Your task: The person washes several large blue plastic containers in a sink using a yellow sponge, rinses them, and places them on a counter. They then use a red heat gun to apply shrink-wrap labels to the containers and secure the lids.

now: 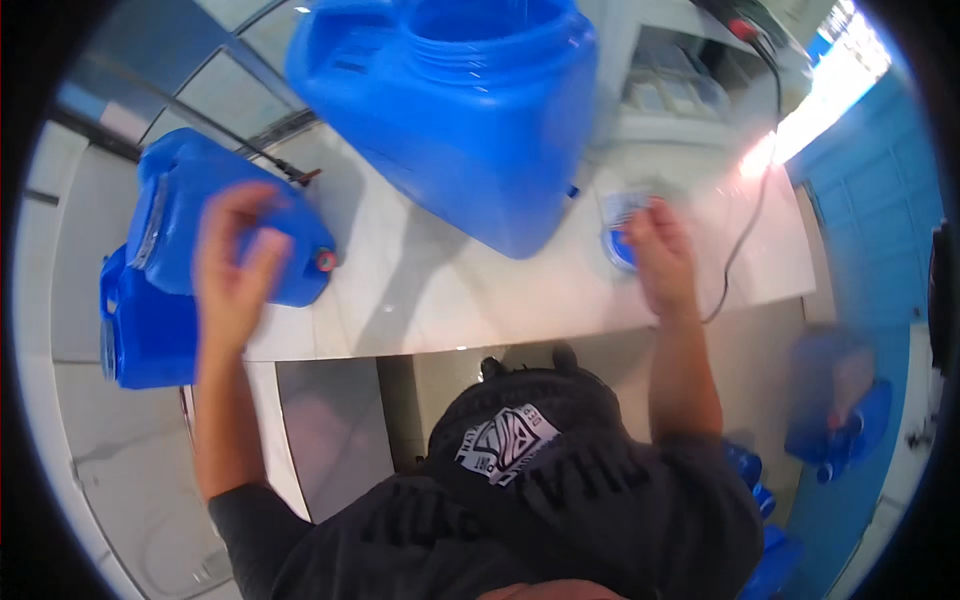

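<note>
A long, pale, glossy stone-like counter (440,310) runs across the view in front of the person, who wears a dark grey printed T-shirt (400,520). On the counter stands a large, bright blue, translucent plastic jug (475,150), its wide, round, threaded mouth uncovered. Near the counter's left end is a second, smaller-looking blue plastic jug (175,240) with a small round red-ringed fitting (325,260) low on its right side. A darker blue plastic container (155,335) shows just beyond it, nearer the lower left.

The left hand (238,255) is blurred over the second jug, thumb and fingers spread apart in a loose curve; whether it touches the jug cannot be told. The right hand (665,258), fingers bent inward, is at a small, round, clear-and-blue object (620,245) to the right of the large jug; I cannot tell whether the fingers grip it or only rest beside it. A thin dark cable (745,235) curves down the counter's right side.
</note>
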`<state>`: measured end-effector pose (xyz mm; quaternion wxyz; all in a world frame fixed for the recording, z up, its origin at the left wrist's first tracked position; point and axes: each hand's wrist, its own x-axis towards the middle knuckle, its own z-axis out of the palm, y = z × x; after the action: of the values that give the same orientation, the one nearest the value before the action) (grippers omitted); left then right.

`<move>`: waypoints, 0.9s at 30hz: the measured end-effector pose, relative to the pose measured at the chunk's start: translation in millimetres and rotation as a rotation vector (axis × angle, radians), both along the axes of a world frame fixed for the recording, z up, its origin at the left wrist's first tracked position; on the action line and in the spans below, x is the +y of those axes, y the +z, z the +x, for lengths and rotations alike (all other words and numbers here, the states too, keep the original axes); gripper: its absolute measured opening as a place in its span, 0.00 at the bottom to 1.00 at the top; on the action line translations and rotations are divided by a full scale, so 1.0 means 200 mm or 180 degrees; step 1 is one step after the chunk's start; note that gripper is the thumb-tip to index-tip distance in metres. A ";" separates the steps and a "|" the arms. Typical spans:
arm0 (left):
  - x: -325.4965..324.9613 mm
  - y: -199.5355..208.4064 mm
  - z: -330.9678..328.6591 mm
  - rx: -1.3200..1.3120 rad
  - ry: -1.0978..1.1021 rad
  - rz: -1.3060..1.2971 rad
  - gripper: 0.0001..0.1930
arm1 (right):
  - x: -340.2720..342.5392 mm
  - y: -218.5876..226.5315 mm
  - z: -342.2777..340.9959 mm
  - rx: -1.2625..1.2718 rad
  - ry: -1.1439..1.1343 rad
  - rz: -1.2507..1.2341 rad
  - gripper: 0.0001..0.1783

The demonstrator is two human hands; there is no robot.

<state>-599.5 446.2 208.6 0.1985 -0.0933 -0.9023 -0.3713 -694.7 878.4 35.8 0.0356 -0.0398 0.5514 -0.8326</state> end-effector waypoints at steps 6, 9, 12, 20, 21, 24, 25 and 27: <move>0.86 -0.51 0.02 -0.2641 -0.1063 0.2879 0.25 | -0.31 0.10 0.32 0.0069 0.0976 -0.0184 0.14; 0.91 -0.62 -0.01 -0.2695 -0.0763 0.2796 0.19 | -0.28 0.09 0.36 0.0407 0.1135 0.0262 0.15; 0.94 -0.72 0.01 -0.2249 -0.0579 0.2668 0.12 | -0.26 0.05 0.37 0.0165 0.0988 0.0381 0.11; 0.99 -0.66 0.03 -0.1937 -0.0639 0.3375 0.15 | -0.17 0.06 0.27 -0.0156 0.1133 -0.0010 0.09; 1.03 -0.70 0.03 -0.1617 -0.0653 0.2837 0.16 | -0.15 0.06 0.26 -0.0252 0.1425 -0.0079 0.09; 1.07 -0.69 0.05 -0.1610 -0.1095 0.2320 0.18 | -0.18 0.07 0.29 -0.0690 0.1766 -0.0178 0.08; 1.07 -0.68 0.06 -0.1749 -0.1306 0.2327 0.19 | -0.19 0.07 0.29 -0.0850 0.1800 -0.0191 0.08; 1.07 -0.74 0.05 -0.1641 -0.0935 0.2657 0.14 | -0.19 0.00 0.29 -0.0501 0.1681 0.0143 0.08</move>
<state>-588.8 659.4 59.9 -0.0645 -0.0373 -0.6741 -0.7349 -637.7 841.1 35.6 0.2951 -0.1165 0.5358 -0.7825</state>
